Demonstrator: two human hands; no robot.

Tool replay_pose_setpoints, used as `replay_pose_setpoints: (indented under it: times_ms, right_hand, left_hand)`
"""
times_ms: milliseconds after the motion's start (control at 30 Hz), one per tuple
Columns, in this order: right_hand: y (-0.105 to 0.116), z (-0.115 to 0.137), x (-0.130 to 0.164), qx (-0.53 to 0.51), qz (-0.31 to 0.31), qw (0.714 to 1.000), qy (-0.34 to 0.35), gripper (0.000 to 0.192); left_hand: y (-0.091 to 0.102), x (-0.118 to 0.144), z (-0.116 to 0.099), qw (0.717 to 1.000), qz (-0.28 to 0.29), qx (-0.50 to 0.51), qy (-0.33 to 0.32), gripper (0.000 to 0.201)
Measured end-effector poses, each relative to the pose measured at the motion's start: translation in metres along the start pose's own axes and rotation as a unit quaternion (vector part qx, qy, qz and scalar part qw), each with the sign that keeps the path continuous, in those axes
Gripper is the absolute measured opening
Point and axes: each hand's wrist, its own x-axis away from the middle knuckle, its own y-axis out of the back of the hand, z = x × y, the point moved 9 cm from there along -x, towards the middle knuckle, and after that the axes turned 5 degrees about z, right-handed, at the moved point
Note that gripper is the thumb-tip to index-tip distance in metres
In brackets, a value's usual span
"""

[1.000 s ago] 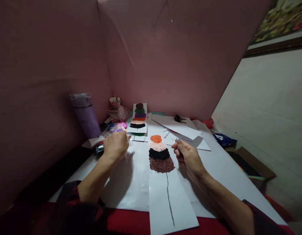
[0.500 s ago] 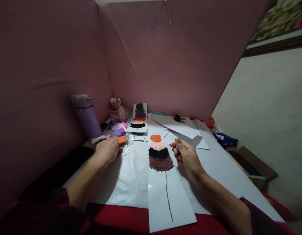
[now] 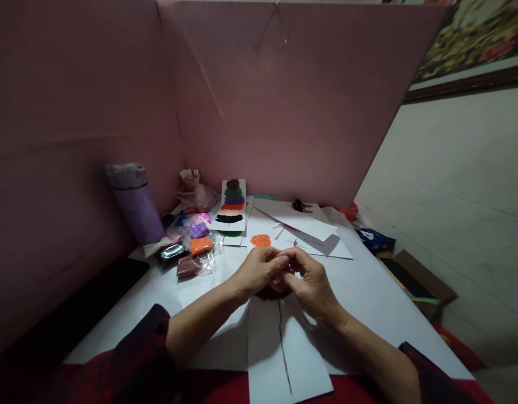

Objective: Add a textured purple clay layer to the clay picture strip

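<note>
Both hands meet above a long white paper card. The fingers of my left hand (image 3: 259, 270) are drawn together and touch those of my right hand (image 3: 313, 283), which are curled closed. Whatever they pinch is hidden between them. Beneath lies the card (image 3: 292, 359), with a dark line running down its lower part. An orange textured patch (image 3: 260, 240) shows beyond the hands, and the edge of a brown band (image 3: 269, 294) below them. The bands between are covered.
Bagged clay in orange (image 3: 200, 245), purple (image 3: 198, 230), brown (image 3: 188, 266) and black (image 3: 171, 254) lies left. Behind stands a card with coloured bands (image 3: 229, 219). Keys (image 3: 301, 206) rest on white sheets (image 3: 296, 220). A purple roll (image 3: 137, 207) leans at the pink partition (image 3: 263, 112).
My left hand has left the clay bags and come right to my right hand. The right hand, which held a small purple piece, has shifted slightly left over the card. The view has shifted slightly.
</note>
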Motion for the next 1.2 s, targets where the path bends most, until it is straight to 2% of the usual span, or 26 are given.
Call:
replay_pose_setpoints:
  times_ms: [67, 133, 200, 267, 367, 533, 733, 833, 900, 1000, 1067, 1133, 1200]
  right_hand:
    - [0.006, 0.005, -0.001, 0.053, -0.018, 0.998, 0.016, 0.023]
    - [0.011, 0.008, -0.002, 0.085, -0.033, 0.996, 0.025, 0.020]
    - [0.011, 0.010, -0.002, 0.102, -0.034, 0.994, 0.034, 0.011]
    - [0.009, 0.013, -0.001, 0.109, -0.031, 0.992, 0.051, 0.010]
    - [0.005, 0.016, 0.000, 0.123, -0.027, 0.989, 0.073, 0.011]
    - [0.002, 0.015, 0.001, 0.142, -0.016, 0.987, 0.076, 0.007]
    - [0.003, 0.017, 0.002, 0.117, -0.013, 0.989, 0.092, 0.012]
    - [0.009, 0.018, 0.003, 0.119, -0.033, 0.988, 0.094, 0.009]
    - [0.019, 0.017, 0.004, 0.110, -0.078, 0.987, 0.087, 0.007]
    - [0.032, 0.013, 0.006, 0.088, -0.139, 0.984, 0.067, 0.008]
    - [0.036, 0.011, 0.008, 0.084, -0.155, 0.982, 0.060, 0.010]
    - [0.037, 0.013, 0.008, 0.088, -0.160, 0.980, 0.074, 0.010]
    - [0.037, 0.017, 0.009, 0.092, -0.164, 0.977, 0.104, 0.009]
  left_hand:
    - [0.004, -0.001, 0.009, 0.997, 0.000, 0.077, -0.007, 0.038]
    - [0.010, -0.001, 0.017, 0.985, 0.002, 0.170, -0.007, 0.032]
    - [0.013, 0.001, 0.023, 0.955, 0.009, 0.297, 0.001, 0.025]
    - [0.011, 0.002, 0.027, 0.929, 0.019, 0.370, 0.011, 0.022]
    - [0.006, 0.000, 0.032, 0.927, 0.017, 0.375, 0.009, 0.028]
    - [0.008, -0.002, 0.039, 0.941, -0.010, 0.338, -0.008, 0.035]
    - [0.010, 0.001, 0.036, 0.941, -0.013, 0.339, -0.003, 0.040]
    - [0.018, 0.003, 0.033, 0.942, -0.056, 0.332, -0.012, 0.038]
    - [0.027, 0.005, 0.029, 0.933, -0.093, 0.345, -0.032, 0.040]
    - [0.049, 0.009, 0.026, 0.918, -0.175, 0.350, -0.063, 0.043]
    - [0.064, 0.013, 0.026, 0.910, -0.233, 0.336, -0.073, 0.044]
    - [0.072, 0.013, 0.025, 0.910, -0.250, 0.323, -0.073, 0.039]
    - [0.070, 0.011, 0.025, 0.917, -0.230, 0.322, -0.056, 0.040]
